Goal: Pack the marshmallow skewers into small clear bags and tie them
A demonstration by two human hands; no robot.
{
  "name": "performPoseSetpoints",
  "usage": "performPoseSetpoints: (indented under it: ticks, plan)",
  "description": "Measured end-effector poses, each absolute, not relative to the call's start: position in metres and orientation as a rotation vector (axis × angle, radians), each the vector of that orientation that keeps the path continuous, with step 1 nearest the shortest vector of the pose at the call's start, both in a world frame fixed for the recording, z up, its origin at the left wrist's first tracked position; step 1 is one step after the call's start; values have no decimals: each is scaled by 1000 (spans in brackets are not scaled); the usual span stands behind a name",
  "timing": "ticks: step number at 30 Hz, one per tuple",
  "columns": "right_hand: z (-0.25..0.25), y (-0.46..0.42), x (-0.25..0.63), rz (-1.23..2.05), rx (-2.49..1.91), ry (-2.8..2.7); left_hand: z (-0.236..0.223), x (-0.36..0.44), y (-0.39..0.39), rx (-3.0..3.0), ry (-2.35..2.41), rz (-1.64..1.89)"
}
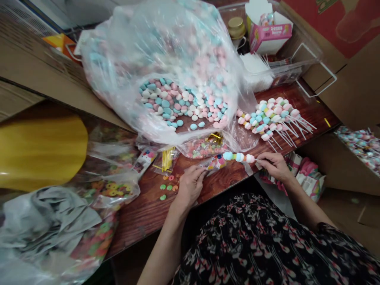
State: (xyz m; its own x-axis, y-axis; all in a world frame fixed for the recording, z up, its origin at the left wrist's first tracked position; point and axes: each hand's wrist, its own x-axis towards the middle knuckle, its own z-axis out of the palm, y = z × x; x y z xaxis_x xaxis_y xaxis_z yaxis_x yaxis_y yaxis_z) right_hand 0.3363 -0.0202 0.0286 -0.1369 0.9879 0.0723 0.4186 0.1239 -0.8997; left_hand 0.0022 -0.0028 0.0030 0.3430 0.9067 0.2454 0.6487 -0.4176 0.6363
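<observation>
My right hand (274, 165) pinches the stick of a marshmallow skewer (239, 157), held level over the wooden table's (142, 213) front edge with blue, pink and white pieces on it. My left hand (190, 185) rests on the table with fingers curled at a small candy bag (218, 161); what it grips is hidden. A big clear plastic bag (166, 71) of pink, blue and white marshmallows (181, 105) lies just behind both hands. A pile of finished skewers (271, 116) sits at the right.
Loose ring candies (168, 187) and a packet of gold twist ties (168, 158) lie by my left hand. Bags of coloured ring candy (109, 190), a yellow object (41, 150) and grey plastic (50, 221) fill the left. A pink box (268, 33) and a jar (236, 27) stand behind.
</observation>
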Motion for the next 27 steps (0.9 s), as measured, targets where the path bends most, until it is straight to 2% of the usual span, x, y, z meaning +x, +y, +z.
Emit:
performPoseSetpoints:
  ticks: [9,16,22,27]
  plan:
    - [26,-20,325,1063,-1295,-1701,8,9,3,2005,1503,809]
    - [25,-11,320,939,-1237,-1899,6,6,2,2016,1481,823]
    - [29,-2,323,647,-1215,-2211,3,7,0,2064,1454,862]
    - [55,5,315,286,-1105,-2515,0,6,-1,2104,1418,860]
